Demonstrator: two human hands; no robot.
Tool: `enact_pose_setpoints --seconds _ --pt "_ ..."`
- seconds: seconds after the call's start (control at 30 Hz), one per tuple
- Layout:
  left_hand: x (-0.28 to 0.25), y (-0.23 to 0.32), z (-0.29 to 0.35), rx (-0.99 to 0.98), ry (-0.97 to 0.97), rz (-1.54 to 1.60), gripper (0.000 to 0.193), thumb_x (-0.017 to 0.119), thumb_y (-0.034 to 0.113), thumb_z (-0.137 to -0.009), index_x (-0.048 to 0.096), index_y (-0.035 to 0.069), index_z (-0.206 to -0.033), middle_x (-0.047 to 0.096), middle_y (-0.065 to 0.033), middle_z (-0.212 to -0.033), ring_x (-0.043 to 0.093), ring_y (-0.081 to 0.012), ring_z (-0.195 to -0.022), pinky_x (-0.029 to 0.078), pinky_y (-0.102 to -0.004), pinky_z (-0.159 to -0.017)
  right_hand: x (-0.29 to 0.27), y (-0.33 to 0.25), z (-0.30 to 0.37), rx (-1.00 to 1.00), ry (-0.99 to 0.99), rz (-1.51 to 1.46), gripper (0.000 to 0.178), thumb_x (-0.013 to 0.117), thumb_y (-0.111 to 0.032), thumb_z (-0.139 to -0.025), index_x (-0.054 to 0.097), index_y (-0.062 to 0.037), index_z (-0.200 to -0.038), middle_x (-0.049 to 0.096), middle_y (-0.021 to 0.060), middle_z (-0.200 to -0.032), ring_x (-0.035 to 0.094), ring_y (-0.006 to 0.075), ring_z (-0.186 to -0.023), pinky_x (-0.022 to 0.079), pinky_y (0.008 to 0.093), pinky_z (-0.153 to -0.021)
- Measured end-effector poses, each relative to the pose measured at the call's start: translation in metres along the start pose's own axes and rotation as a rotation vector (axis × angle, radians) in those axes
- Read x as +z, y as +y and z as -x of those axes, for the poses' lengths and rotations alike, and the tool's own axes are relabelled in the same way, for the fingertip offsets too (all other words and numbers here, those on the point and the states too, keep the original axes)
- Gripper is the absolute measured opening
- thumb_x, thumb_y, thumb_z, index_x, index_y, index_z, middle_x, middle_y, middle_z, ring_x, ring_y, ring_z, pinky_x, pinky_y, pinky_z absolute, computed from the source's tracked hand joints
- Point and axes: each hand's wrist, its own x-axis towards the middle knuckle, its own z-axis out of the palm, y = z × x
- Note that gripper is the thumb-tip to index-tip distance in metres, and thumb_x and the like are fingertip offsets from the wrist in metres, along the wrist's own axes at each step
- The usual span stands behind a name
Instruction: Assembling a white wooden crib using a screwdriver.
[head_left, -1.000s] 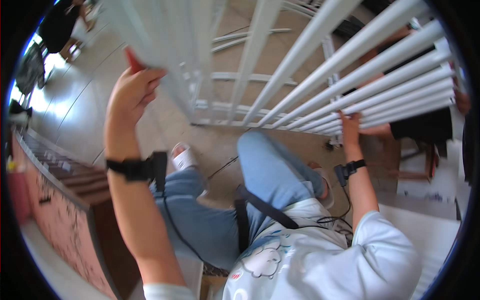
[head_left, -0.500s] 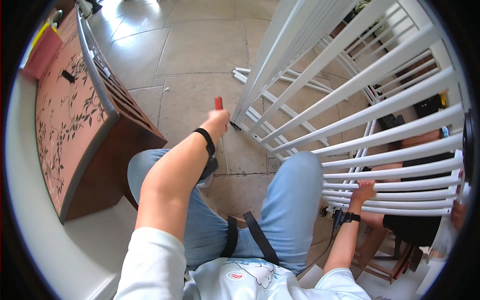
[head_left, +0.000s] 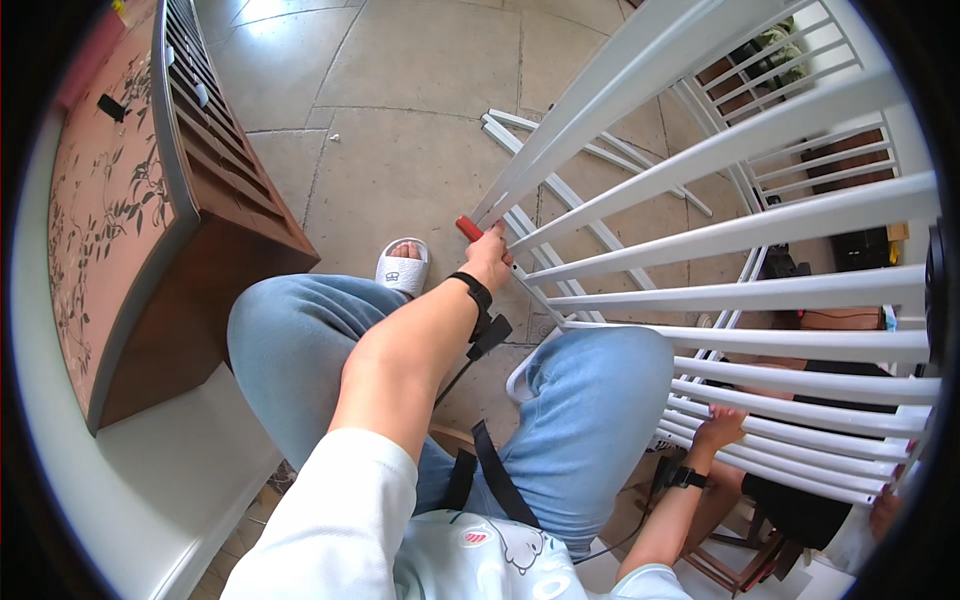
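My left hand (head_left: 490, 252) is closed around a red-handled tool (head_left: 468, 228) at the lower end of a white slatted panel (head_left: 725, 287). Only the handle's end shows past my fist; the tool's working end is hidden, so I cannot tell its exact kind. A thick white post (head_left: 585, 125) rises right beside that hand. To the right, my right hand (head_left: 719, 428) has its fingers wrapped round one of the panel's lower slats, near my knee. The panel stands tilted across my right side, and its slats fan out toward the right.
White bars (head_left: 590, 225) lie on the stone-tiled floor (head_left: 400, 150) behind the panel. On the left stands a wooden cabinet (head_left: 190, 290) with a patterned pink top. Another person's hand (head_left: 885, 512) is at the panel's right end. A wooden stool (head_left: 735, 560) is below it.
My left hand has moved right with the red-handled tool, up against the panel's end, and the handle now tilts left. My right hand still grips a slat. My view has shifted slightly.
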Motion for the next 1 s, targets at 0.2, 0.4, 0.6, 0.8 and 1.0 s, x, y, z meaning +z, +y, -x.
enact_pose_setpoints --seconds 0.2,0.4,0.6,0.8,1.0 --pt "0.003 -0.008 0.005 -0.054 -0.094 0.241 0.019 0.066 0.02 -0.091 0.051 0.015 -0.081 0.032 0.0058 -0.058 0.026 -0.0087 -0.047 0.023 -0.0255 -0.044 -0.004 -0.006 0.0 -0.039 -0.04 0.016 0.023 0.05 -0.011 -0.086 0.035 -0.0086 -0.068 0.034 -0.0003 -0.057 0.035 0.0128 -0.048 0.038 0.0303 -0.047" --pt "0.006 -0.006 0.006 -0.048 -0.114 0.252 0.026 0.066 0.018 -0.091 0.045 0.015 -0.076 0.03 0.0054 -0.056 0.024 -0.0091 -0.046 0.023 -0.0261 -0.044 0.001 -0.008 0.005 0.003 0.058 0.108 0.023 0.051 -0.011 -0.085 0.033 -0.0103 -0.07 0.035 0.0005 -0.059 0.036 0.0136 -0.049 0.038 0.03 -0.045" --pt "0.001 -0.001 0.007 -0.047 -0.152 0.234 0.026 0.066 0.018 -0.091 0.045 0.015 -0.076 0.031 0.0048 -0.056 0.025 -0.0088 -0.046 0.024 -0.0255 -0.043 -0.005 -0.011 -0.007 -0.009 -0.035 0.132 0.024 0.05 -0.01 -0.089 0.037 -0.0109 -0.068 0.033 -0.0012 -0.06 0.035 0.0125 -0.049 0.038 0.0291 -0.046" --pt "-0.003 -0.006 0.002 -0.147 -0.245 0.45 0.023 0.062 0.022 -0.095 0.045 0.015 -0.082 0.034 0.0044 -0.058 0.026 -0.0084 -0.047 0.025 -0.024 -0.043 -0.004 -0.02 0.013 0.026 -0.064 0.041 0.025 0.049 -0.007 -0.088 0.035 -0.0094 -0.067 0.031 -0.0005 -0.061 0.035 0.0146 -0.05 0.039 0.0297 -0.048" --pt "-0.009 -0.004 -0.004 -0.207 -0.364 0.488 0.015 0.059 0.025 -0.097 0.05 0.016 -0.09 0.035 0.0043 -0.06 0.027 -0.0081 -0.048 0.026 -0.0225 -0.043 -0.014 -0.019 -0.007 0.038 -0.141 0.103 0.026 0.048 -0.01 -0.088 0.037 -0.0096 -0.065 0.037 0.0014 -0.059 0.043 0.0157 -0.05 0.042 0.0303 -0.05"
